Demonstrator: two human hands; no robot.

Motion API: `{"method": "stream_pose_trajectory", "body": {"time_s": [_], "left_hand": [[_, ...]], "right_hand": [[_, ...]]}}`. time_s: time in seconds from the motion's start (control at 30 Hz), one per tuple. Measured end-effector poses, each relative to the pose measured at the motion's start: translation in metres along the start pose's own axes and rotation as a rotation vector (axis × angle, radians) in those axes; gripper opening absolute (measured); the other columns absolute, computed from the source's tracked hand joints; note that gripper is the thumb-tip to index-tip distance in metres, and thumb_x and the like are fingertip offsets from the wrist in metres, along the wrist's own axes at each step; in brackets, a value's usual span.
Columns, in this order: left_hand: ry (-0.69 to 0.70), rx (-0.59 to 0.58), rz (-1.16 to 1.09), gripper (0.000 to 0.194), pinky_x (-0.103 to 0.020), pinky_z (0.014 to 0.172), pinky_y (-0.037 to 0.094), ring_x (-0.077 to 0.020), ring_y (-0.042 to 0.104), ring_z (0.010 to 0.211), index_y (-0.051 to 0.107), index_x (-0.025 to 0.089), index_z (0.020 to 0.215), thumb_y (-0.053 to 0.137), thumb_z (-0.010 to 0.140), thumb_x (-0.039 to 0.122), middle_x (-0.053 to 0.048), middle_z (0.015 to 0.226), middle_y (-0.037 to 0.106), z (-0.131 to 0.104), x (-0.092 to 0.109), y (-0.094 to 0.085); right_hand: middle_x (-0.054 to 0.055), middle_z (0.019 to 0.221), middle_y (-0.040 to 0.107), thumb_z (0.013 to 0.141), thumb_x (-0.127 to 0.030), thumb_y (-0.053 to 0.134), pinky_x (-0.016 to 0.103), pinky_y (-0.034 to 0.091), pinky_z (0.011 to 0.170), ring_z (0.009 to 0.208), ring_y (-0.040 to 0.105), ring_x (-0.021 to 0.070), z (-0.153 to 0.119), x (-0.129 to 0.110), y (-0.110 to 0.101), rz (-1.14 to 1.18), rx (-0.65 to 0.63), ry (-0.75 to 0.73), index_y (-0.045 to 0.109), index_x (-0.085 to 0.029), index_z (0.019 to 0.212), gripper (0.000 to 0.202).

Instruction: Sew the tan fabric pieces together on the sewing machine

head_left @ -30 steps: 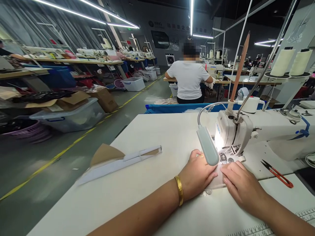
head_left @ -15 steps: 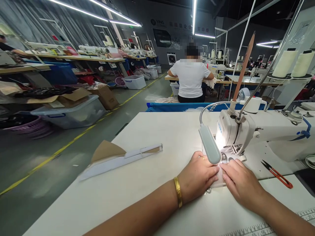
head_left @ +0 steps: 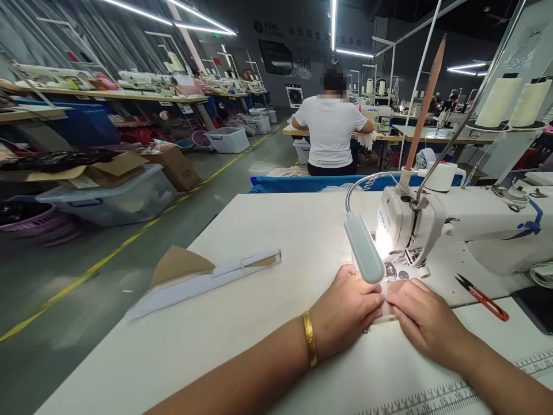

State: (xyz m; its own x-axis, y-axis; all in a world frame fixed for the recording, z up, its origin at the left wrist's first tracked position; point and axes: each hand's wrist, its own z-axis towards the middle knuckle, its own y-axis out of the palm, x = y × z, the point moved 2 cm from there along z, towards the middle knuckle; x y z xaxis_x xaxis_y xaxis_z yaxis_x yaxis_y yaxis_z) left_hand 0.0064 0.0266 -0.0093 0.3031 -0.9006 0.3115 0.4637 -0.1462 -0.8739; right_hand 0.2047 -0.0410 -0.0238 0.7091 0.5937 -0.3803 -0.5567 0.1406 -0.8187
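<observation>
Pale fabric [head_left: 387, 315] shows an edge between left hand [head_left: 351, 308] and right hand [head_left: 425, 317]

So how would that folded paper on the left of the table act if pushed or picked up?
The paper looks thin, so probably light. Its brown flap holds a curve, which suggests springy rather than floppy. One end lies by the edge of the table, so a leftward push might tip it off.

left wrist: broad, shiny gold bangle [head_left: 309, 339] (faint markings on its face, too small to read) | left hand [head_left: 345, 305]: slim gold-toned ring [head_left: 356, 276] on one finger | right hand [head_left: 425, 323], wrist and both forearms: bare
</observation>
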Motion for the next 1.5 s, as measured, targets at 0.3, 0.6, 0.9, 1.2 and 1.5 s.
{"method": "stream_pose_trajectory", "body": {"time_s": [0.3, 0.6, 0.9, 1.2, 1.5], "left_hand": [[-0.002, 0.033, -0.046, 0.025, -0.035, 0.078, 0.050, -0.0173, 0.069, 0.084, 0.072, 0.019, 0.087, 0.053, 0.102, 0.013, -0.003, 0.096, 0.077, -0.004, 0.005, 0.001], [-0.036, 0.058, 0.010, 0.025, -0.036, 0.083, 0.049, -0.0183, 0.070, 0.088, 0.071, 0.019, 0.086, 0.053, 0.101, 0.011, -0.003, 0.095, 0.077, 0.001, 0.001, 0.004], [-0.080, 0.068, 0.086, 0.018, -0.039, 0.086, 0.049, -0.0222, 0.068, 0.092, 0.070, 0.019, 0.084, 0.059, 0.097, 0.012, -0.004, 0.097, 0.076, 0.010, -0.010, 0.009], [-0.079, 0.092, 0.057, 0.025, -0.036, 0.084, 0.050, -0.0196, 0.064, 0.086, 0.067, 0.018, 0.081, 0.053, 0.100, 0.011, -0.003, 0.089, 0.072, 0.014, -0.007, 0.006], [0.015, 0.082, 0.037, 0.025, -0.034, 0.079, 0.046, -0.0172, 0.061, 0.079, 0.065, 0.019, 0.080, 0.052, 0.095, 0.003, -0.001, 0.086, 0.072, 0.005, -0.003, 0.007]], "right_hand": [[0.004, 0.088, 0.059, 0.098, -0.002, 0.045, 0.033, 0.045, 0.070, 0.082, 0.051, 0.0216, 0.000, -0.003, 0.000, 0.018, -0.003, -0.011, 0.064, -0.022, 0.103, 0.028], [0.004, 0.088, 0.062, 0.102, -0.010, 0.043, 0.036, 0.047, 0.072, 0.080, 0.055, 0.0231, 0.003, 0.006, 0.007, -0.065, -0.038, 0.090, 0.066, -0.024, 0.110, 0.028], [0.006, 0.084, 0.064, 0.103, -0.015, 0.042, 0.035, 0.047, 0.066, 0.076, 0.058, 0.0236, 0.006, 0.012, 0.009, -0.158, -0.004, 0.146, 0.070, -0.024, 0.099, 0.029], [0.006, 0.098, 0.069, 0.105, -0.013, 0.042, 0.037, 0.051, 0.077, 0.087, 0.061, 0.0238, -0.001, 0.011, 0.003, -0.049, -0.007, 0.128, 0.065, -0.024, 0.119, 0.029], [0.003, 0.086, 0.059, 0.097, -0.003, 0.045, 0.032, 0.043, 0.066, 0.080, 0.050, 0.0217, -0.001, 0.000, 0.000, -0.029, -0.009, 0.033, 0.065, -0.022, 0.110, 0.031]]}}
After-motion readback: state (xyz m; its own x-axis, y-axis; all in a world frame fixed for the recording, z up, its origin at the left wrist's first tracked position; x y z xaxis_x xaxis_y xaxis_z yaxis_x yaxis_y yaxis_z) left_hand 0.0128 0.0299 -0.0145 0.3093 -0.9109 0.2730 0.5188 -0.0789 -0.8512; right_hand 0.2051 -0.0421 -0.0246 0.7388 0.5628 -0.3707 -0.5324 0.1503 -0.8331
